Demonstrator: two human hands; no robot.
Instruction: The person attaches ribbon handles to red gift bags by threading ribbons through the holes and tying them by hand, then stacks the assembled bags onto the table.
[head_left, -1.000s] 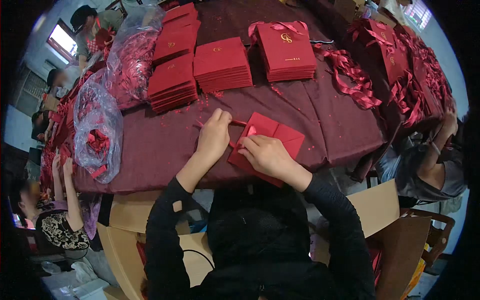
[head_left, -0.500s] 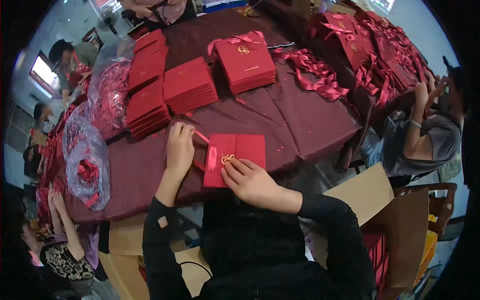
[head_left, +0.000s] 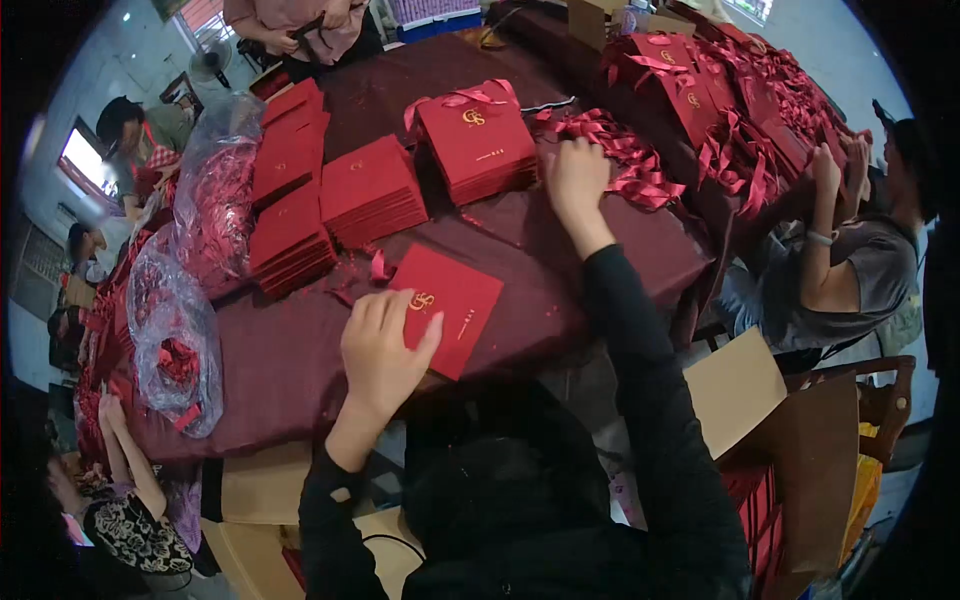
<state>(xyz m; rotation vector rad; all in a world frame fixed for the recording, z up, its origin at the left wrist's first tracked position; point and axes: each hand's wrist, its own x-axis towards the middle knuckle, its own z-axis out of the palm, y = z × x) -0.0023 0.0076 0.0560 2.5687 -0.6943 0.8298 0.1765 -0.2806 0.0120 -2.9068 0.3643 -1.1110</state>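
A red bag (head_left: 460,305) with gold lettering lies flat near the front edge of the dark red table cover (head_left: 270,360). My left hand (head_left: 385,345) rests on its left side, thumb and fingers spread, near a ribbon loop at the top left corner. My right hand (head_left: 578,178) is out at the loose red ribbons (head_left: 640,165), beside the stack of bags with ribbons (head_left: 478,140); its fingers are bent, and whether they hold a ribbon is hidden. Stacks of plain red pieces (head_left: 372,190) stand behind the bag.
Clear plastic bags (head_left: 215,190) of red material lie at left. Ribboned bags (head_left: 690,90) are heaped at the right. Open cardboard boxes (head_left: 800,480) stand below the table edge. Other people are at the left, the far side and the right (head_left: 825,280).
The red bag has turned, its printed face now fully showing. My left hand has moved from the ribbon onto the bag. My right hand has left the bag and reached to the ribbons.
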